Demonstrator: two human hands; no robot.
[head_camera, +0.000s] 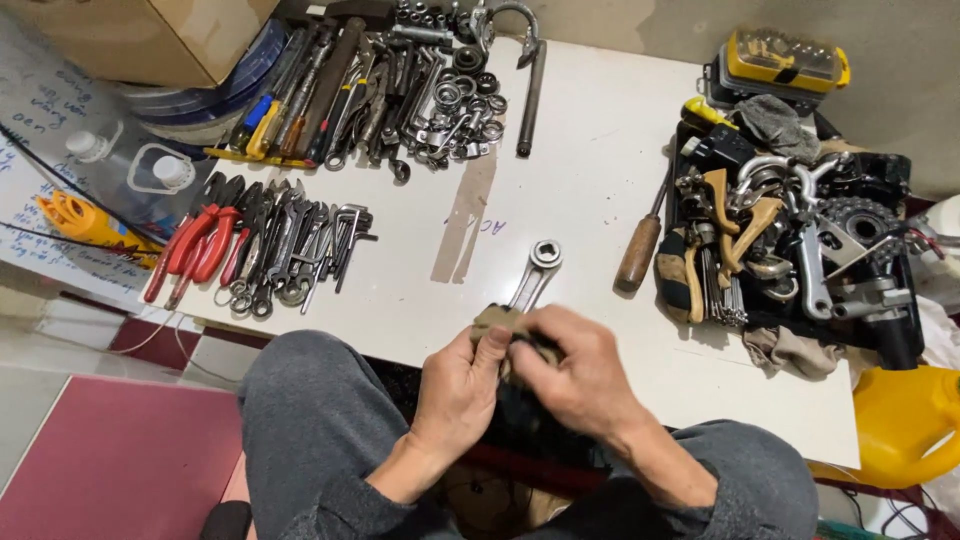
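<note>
My left hand (458, 385) and my right hand (575, 375) meet at the near edge of a white board (590, 170), both closed around a brownish rag (500, 322) wrapped over the handle of a metal ring wrench (540, 265). The wrench's ring head sticks out beyond the rag, pointing away from me over the board. My knees in grey trousers frame the hands on both sides.
Pliers and wrenches (255, 250) lie in rows at the left, more tools and sockets (400, 90) at the back. A wooden-handled screwdriver (640, 250) lies beside a black tray of bicycle parts (800, 240). A yellow jug (905, 420) stands at the right.
</note>
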